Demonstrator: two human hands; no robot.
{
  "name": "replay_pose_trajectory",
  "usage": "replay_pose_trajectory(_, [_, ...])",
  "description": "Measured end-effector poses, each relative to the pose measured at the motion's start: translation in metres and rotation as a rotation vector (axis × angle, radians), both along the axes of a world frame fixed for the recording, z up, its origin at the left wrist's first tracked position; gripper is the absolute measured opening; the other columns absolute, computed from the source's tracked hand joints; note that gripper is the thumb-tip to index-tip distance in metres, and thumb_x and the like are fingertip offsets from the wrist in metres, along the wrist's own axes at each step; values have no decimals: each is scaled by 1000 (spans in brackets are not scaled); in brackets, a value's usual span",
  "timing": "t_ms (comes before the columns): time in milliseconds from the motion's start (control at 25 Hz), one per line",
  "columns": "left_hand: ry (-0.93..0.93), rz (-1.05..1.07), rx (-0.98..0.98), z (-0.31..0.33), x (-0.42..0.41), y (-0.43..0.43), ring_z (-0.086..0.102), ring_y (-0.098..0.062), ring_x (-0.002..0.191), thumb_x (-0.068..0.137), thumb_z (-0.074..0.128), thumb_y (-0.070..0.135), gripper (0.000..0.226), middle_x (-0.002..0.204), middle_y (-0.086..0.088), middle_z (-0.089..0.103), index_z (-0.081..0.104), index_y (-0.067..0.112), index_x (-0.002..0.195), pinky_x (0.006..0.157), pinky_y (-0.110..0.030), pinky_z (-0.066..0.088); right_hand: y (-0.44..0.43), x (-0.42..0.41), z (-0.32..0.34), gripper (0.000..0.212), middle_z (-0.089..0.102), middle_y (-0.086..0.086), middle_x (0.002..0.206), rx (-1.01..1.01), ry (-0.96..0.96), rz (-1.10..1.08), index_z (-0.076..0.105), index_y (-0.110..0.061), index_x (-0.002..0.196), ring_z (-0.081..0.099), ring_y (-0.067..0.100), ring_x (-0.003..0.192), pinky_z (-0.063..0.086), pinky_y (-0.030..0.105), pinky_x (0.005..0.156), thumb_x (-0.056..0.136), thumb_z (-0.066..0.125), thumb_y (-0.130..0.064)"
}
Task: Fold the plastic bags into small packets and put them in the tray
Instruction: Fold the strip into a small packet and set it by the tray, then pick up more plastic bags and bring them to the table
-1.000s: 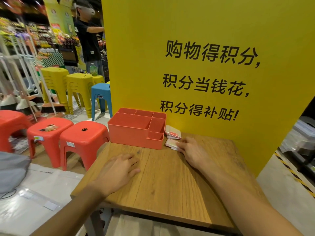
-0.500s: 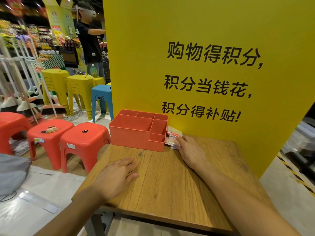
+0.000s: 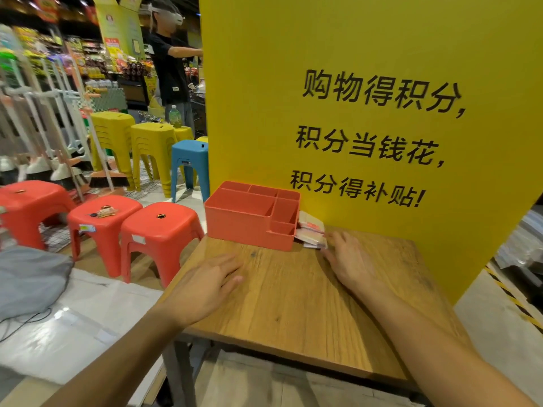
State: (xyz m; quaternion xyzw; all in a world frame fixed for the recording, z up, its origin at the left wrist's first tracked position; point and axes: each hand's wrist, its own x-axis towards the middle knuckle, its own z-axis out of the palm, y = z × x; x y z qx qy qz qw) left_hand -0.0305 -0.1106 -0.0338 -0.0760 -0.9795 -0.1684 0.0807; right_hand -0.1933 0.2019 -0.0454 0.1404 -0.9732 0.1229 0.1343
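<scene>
Bags: the stack of plastic bags (image 3: 311, 232) lies flat on the surface (image 3: 293, 306), far side, touching the right wall of the tray (image 3: 244, 227) and just before the yellow panel (image 3: 367, 39); its long axis appears to run far-to-near along that wall. Right grip (image 3: 349, 259) is the nearer one: fingers stretched out, tips at the stack's near right edge, nothing clamped that I can see (some blur), stack lying far-left of the palm. Left grip (image 3: 205, 286) rests flat with fingers spread on the near left surface, well apart from the stack, holding nothing.
</scene>
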Motion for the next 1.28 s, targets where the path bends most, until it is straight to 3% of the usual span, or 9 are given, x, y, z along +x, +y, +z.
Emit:
replay_pose_trajectory(200, [77, 246, -126, 30, 50, -32, 50, -22, 140, 105, 48, 49, 49, 152, 2, 55, 51, 28, 149, 111, -44, 45, -20, 63, 28, 49, 58, 7, 137, 24, 115, 78, 54, -23, 140, 54, 27, 127, 50, 45, 99, 102, 48, -54])
replay_pose_trajectory(360, [48, 316, -289, 66, 81, -15, 46, -28, 141, 102, 34, 67, 65, 155, -4, 50, 41, 31, 155, 114, -52, 39, -61, 119, 46, 67, 54, 4, 150, 69, 69, 226, 48, -25, 148, 48, 26, 140, 38, 52, 118, 99, 37, -69])
replay_pose_trajectory(520, [2, 338, -349, 99, 80, 2, 52, -34, 134, 98, 30, 73, 70, 148, -7, 55, 41, 32, 153, 106, -53, 44, -71, 139, 76, 76, 56, 6, 148, 67, -59, 245, 44, -28, 150, 53, 30, 135, 40, 53, 113, 94, 32, -78])
replay_pose_trajectory(680, [28, 257, -361, 124, 28, 40, 50, -35, 138, 99, 34, 71, 71, 153, -8, 52, 42, 27, 155, 108, -53, 44, -45, 111, 102, 73, 60, 10, 138, 103, -104, 120, 48, -31, 143, 56, 36, 125, 47, 53, 103, 91, 32, -79])
replay_pose_trajectory(920, [60, 139, -396, 157, -107, 73, 51, -34, 136, 100, 36, 69, 68, 151, -8, 54, 43, 27, 153, 108, -52, 42, -4, -4, 153, 80, 59, 12, 143, 118, -132, -59, 46, -24, 148, 55, 36, 129, 51, 54, 100, 90, 38, -79])
replay_pose_trajectory(1120, [13, 159, -365, 241, -160, 62, 48, -33, 140, 100, 36, 69, 69, 154, -9, 50, 39, 29, 155, 111, -51, 38, -19, -52, 248, 78, 56, 13, 144, 159, -148, -50, 44, -25, 149, 53, 36, 130, 49, 53, 101, 92, 39, -77])
replay_pose_trajectory(1280, [-10, 171, -364, 359, -168, 47, 51, -33, 135, 99, 36, 70, 68, 148, -9, 55, 42, 29, 153, 105, -50, 41, -48, -52, 373, 80, 52, 15, 146, 173, -169, -9, 44, -24, 149, 50, 37, 133, 48, 52, 101, 91, 39, -78])
